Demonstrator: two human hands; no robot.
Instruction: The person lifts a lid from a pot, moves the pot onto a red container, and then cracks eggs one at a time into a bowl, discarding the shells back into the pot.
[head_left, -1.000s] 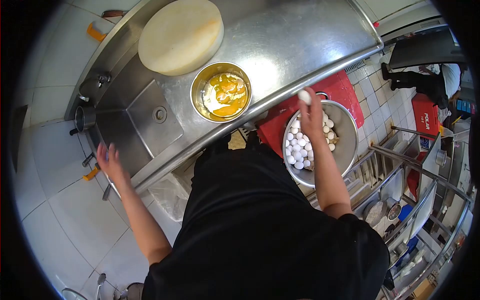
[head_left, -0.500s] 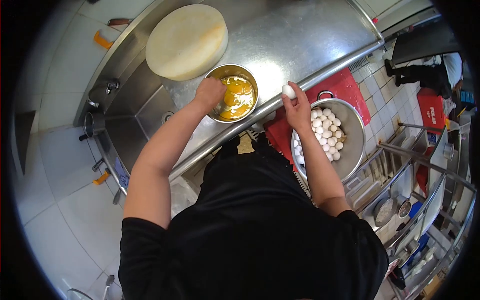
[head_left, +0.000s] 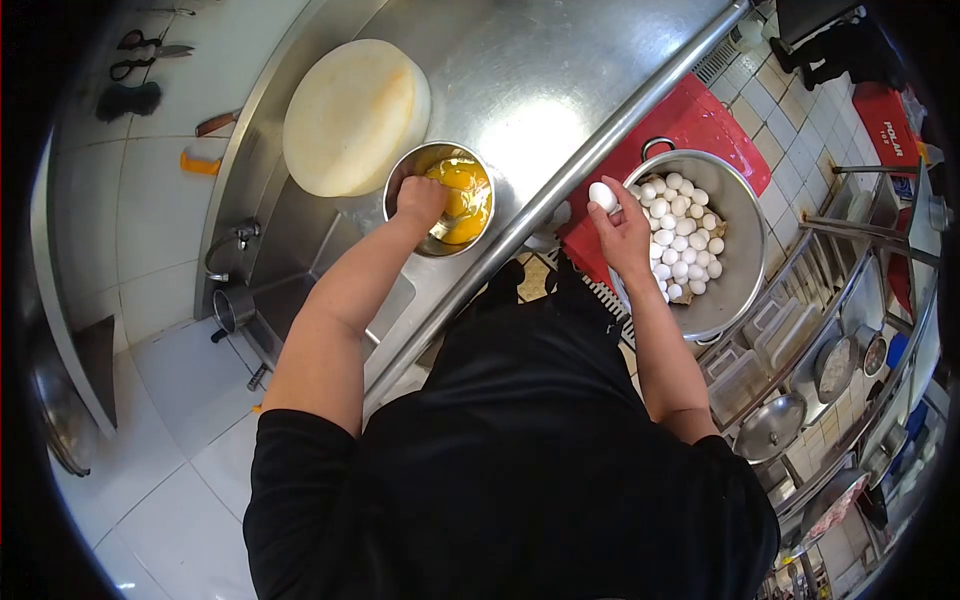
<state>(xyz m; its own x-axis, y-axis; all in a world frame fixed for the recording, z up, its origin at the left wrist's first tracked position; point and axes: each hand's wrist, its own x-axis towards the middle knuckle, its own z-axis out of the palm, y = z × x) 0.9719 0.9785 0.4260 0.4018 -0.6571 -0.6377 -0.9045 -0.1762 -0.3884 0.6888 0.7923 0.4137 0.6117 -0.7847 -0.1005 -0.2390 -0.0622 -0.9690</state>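
Observation:
My left hand (head_left: 421, 203) is closed and reaches into a metal bowl (head_left: 388, 193); whatever its fingers hold, if anything, is hidden. Cracked egg (head_left: 464, 190), yolks and clear white, lies in that bowl beside my fingers. The bowl stands on the steel counter near its front edge. Between the thumb and fingers of my right hand (head_left: 626, 240) is a whole white egg (head_left: 602, 196). This hand is over the left rim of a big steel pot (head_left: 738, 250) that contains many white eggs (head_left: 682, 235).
A thick round cutting board (head_left: 352, 115) lies on the counter (head_left: 500, 60) behind the bowl. To the left are a sink with a tap (head_left: 240, 234) and a small pot (head_left: 234, 308). Shelving with pans (head_left: 770, 428) stands at right. Another person's legs (head_left: 835, 60) show at upper right.
The view has shifted. My left hand has moved from the bowl's left rim further in over the egg. My right hand still holds the egg beside the pot.

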